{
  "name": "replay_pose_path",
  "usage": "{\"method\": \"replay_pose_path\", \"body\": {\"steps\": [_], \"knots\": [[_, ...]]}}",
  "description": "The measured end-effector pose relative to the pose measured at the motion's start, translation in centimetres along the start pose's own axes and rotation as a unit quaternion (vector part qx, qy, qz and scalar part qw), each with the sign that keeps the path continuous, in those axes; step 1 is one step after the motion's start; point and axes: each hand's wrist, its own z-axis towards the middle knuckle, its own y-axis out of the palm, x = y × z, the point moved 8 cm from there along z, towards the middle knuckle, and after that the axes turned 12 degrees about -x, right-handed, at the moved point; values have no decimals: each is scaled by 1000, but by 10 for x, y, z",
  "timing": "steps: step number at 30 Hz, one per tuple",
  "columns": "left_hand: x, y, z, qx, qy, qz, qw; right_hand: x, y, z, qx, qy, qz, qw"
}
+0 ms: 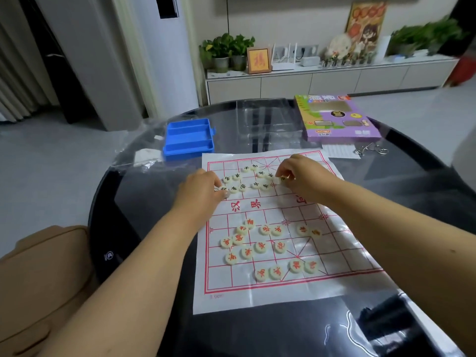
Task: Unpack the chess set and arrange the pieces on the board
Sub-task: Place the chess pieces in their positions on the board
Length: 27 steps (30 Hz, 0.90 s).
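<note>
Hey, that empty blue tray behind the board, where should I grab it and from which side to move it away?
Judging by its shape, grip the blue tray by its near long wall, reaching over the top-left corner of the paper board. It lies flat and open-topped, with thin upright walls that suit a thumb-and-finger pinch. The left hand is nearest. The small tab on its right end looks too slight to hold.

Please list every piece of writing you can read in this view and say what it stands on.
"汉界": red, on the paper board, mid-board.
Red-marked pieces: characters too blurred.
Dark-marked pieces: too small.
Purple box: print blurred.
Framed picture: one red character, unreadable.
Board's near-left corner: small print, illegible.
</note>
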Motion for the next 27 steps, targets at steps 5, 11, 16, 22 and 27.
{"method": "replay_pose_path", "body": {"steps": [5,11,16,22,27], "knots": [[-1,-7,-11,29,-5,-22,999,4,-3,-11,7,-3,15,1000],[-13,-21,-40,79,-18,-37,996,10,-7,-46,58,-7,63,996],[-17,-18,-74,91,-17,-50,994,14,2,-78,67,1,98,993],[-21,3,-103,53,-12,-84,995,15,18,-109,40,18,127,991],[-19,11,-115,51,8,-76,996,21,33,-121,35,41,130,990]]}}
